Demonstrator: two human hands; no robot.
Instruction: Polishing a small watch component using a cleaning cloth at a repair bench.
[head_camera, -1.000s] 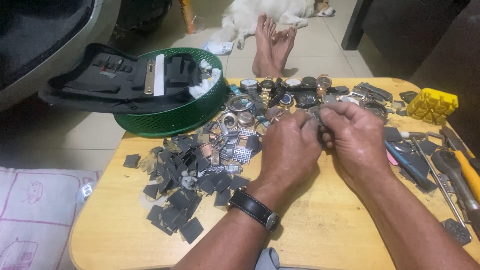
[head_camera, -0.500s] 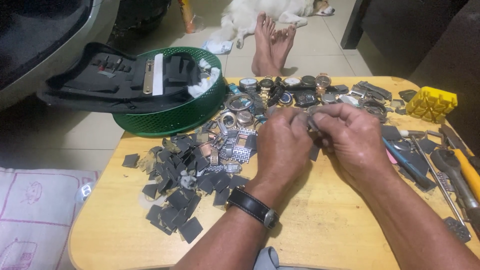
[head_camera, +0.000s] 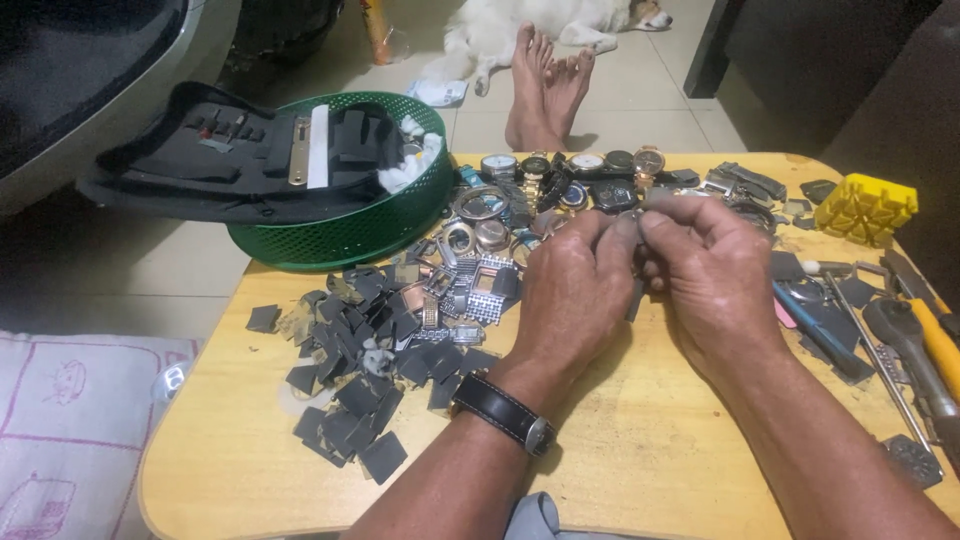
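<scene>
A small metal part (head_camera: 634, 222), mostly hidden, sits pinched between my left hand (head_camera: 572, 290) and right hand (head_camera: 708, 275), both closed narrow on it above the wooden table (head_camera: 640, 450). Watches (head_camera: 570, 175) lie just beyond my hands; dark scraps (head_camera: 350, 370) lie left; the green basket (head_camera: 350, 235) stands beyond those.

You look down on a pale wooden table (head_camera: 640, 470) standing on a beige tiled floor (head_camera: 130, 270), with a white dog (head_camera: 540, 25) lying beyond it, dark furniture (head_camera: 850, 70) at right and a quilted cushion (head_camera: 70, 430) at left.
</scene>
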